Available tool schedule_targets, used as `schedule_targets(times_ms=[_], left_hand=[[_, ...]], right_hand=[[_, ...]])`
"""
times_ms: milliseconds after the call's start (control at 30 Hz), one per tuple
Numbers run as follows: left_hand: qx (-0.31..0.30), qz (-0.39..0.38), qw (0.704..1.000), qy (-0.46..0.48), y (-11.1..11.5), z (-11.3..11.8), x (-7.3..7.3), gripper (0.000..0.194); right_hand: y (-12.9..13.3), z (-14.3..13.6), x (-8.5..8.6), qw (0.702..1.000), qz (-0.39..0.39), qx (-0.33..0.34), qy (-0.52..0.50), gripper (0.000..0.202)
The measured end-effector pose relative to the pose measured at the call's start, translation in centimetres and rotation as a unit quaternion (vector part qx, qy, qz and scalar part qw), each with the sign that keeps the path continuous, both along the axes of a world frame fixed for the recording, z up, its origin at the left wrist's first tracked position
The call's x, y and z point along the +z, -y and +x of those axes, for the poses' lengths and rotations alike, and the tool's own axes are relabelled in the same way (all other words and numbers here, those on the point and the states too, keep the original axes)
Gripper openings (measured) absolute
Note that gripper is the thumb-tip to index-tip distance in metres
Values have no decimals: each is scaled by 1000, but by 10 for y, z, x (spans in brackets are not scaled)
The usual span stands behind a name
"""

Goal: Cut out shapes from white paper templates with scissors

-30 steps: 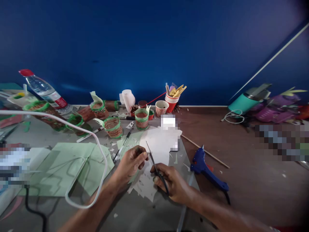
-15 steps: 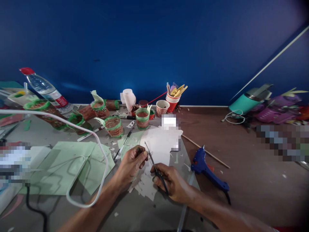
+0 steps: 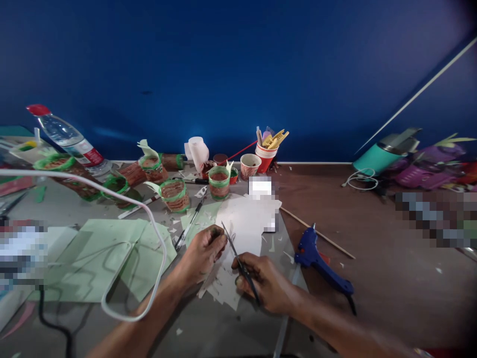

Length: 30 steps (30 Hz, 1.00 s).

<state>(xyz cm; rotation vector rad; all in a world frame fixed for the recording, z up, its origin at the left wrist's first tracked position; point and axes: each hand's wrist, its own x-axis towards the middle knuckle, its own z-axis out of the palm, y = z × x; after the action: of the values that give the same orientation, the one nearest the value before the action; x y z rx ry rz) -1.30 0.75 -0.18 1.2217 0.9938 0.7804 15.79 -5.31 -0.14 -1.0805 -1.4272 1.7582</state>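
Note:
My right hand (image 3: 263, 283) is closed around a slim dark tool (image 3: 242, 266) with a long pointed tip; whether it is scissors or tweezers is unclear. Its tip slants up and left, beside the fingertips of my left hand (image 3: 206, 248). My left thumb and fingers are pinched together, and whatever they hold is too small or hidden to make out. Beneath both hands lies white paper (image 3: 242, 219) with jagged cut scraps (image 3: 225, 286). To the right of my right hand rests a blue glue gun (image 3: 316, 258), close to a thin wooden stick (image 3: 320, 233).
Several brown-and-green cups (image 3: 219, 186) stand behind the hands. Pale green paper (image 3: 93, 263) lies left, crossed by a white cable (image 3: 160, 238). A bottle (image 3: 74, 139) stands back left. Behind are a white roll (image 3: 197, 151) and a red cup of tools (image 3: 266, 159); a teal container (image 3: 378, 161) is right.
Almost nothing differs. The tool's tip and my left hand sit very slightly farther left and lower; both hands keep the same grip.

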Motion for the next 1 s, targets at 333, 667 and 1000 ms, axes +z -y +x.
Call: schedule_targets(times_ms=[333,667,1000], left_hand=[[-13,-39,999,-6,-3,-3,13,32],[18,-50,998,36,-2,1,7,31],[52,-62,993,91,5,5,5,29]], right_hand=[[-1,5,-7,994,65,19,81,17],[-1,5,-5,994,76,12,81,17],[0,4,-7,995,81,-15,60,21]])
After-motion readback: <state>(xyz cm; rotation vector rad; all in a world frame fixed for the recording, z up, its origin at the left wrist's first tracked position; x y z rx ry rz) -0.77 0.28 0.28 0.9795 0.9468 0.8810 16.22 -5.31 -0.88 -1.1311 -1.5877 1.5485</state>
